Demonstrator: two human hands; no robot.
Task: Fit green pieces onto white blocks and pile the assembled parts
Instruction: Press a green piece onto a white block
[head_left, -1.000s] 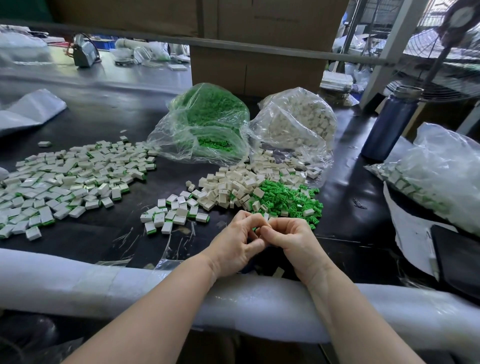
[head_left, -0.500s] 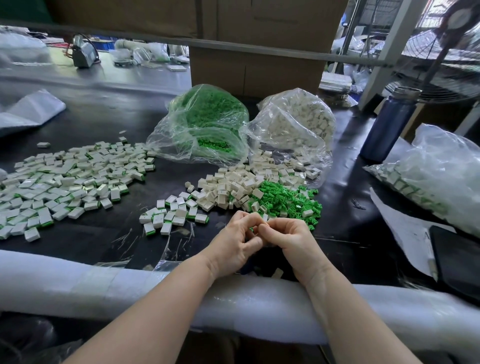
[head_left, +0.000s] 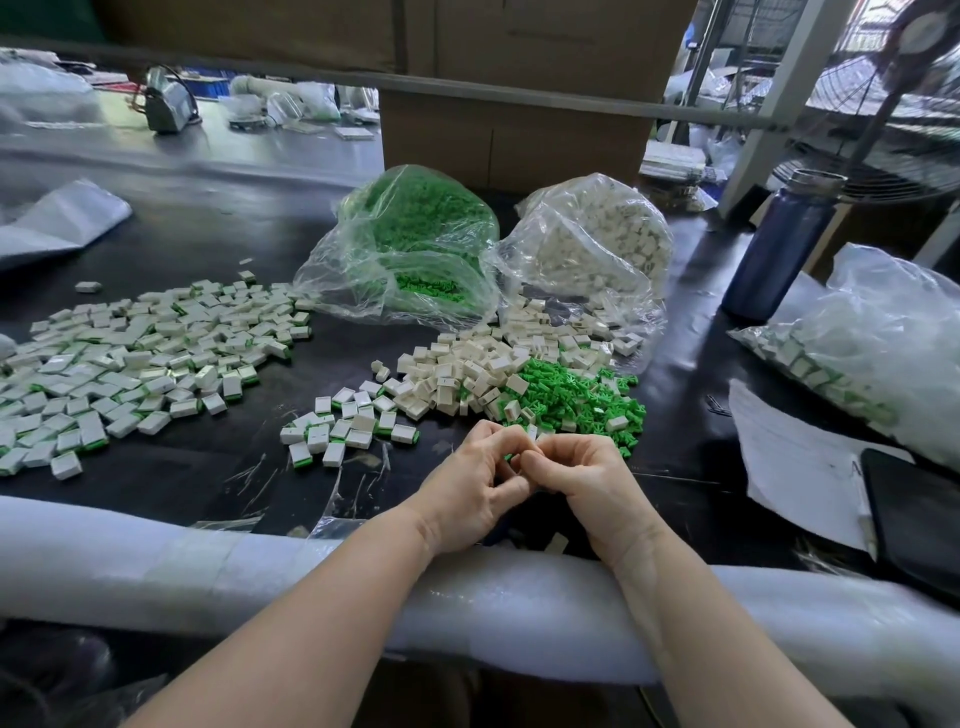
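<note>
My left hand and my right hand meet fingertip to fingertip just above the near table edge, fingers curled around a small white block whose top corner shows between them; a bit of green peeks out below. Just beyond lie a heap of loose green pieces and a heap of bare white blocks. A small cluster of assembled parts lies to the left, and a wide spread of assembled parts covers the far left of the table.
Clear bags of green pieces and white blocks stand behind the heaps. At the right are a blue bottle, a bag of assembled parts, paper and a dark tablet. White foam padding lines the near edge.
Both hands stay pressed together at the same spot. The fingers have shifted slightly around the small part between them.
</note>
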